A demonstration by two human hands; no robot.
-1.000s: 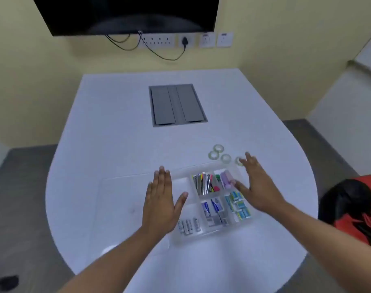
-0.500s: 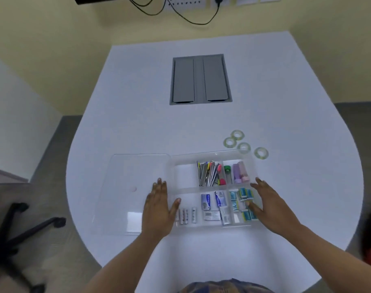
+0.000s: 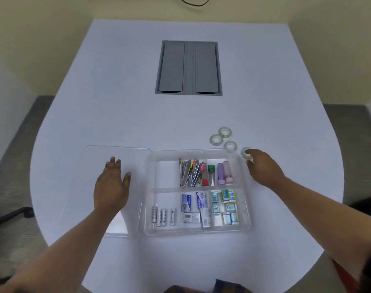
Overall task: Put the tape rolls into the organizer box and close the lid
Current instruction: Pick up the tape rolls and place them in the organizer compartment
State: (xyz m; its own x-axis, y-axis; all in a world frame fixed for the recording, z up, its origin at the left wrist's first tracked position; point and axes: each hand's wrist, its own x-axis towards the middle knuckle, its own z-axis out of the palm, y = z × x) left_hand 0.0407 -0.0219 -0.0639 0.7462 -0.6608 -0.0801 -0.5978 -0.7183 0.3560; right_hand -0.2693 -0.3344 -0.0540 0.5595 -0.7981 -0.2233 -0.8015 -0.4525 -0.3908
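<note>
A clear organizer box (image 3: pixel 247 199) lies open on the white table, filled with staplers, batteries, staple packs and small tubes; its top-left compartment (image 3: pixel 166 174) is bare. The clear lid (image 3: pixel 108 153) lies flat to the box's left. My left hand (image 3: pixel 112 187) rests flat on the lid, fingers apart. Several small clear tape rolls lie just behind the box's right corner: one (image 3: pixel 225 132), one (image 3: pixel 216 140), one (image 3: pixel 230 145). My right hand (image 3: pixel 262 168) touches the nearest roll (image 3: pixel 243 152) with its fingertips; the roll still lies on the table.
A grey cable hatch (image 3: pixel 188 67) is set into the table's middle. The table's curved edge (image 3: pixel 341 187) runs close on the right. An office chair base (image 3: pixel 9 214) stands on the floor at the left. A black cable hangs on the yellow wall.
The view tilted down and closer. My right hand moved from the box's right side up to the nearest tape roll. My left hand shifted left onto the lid.
</note>
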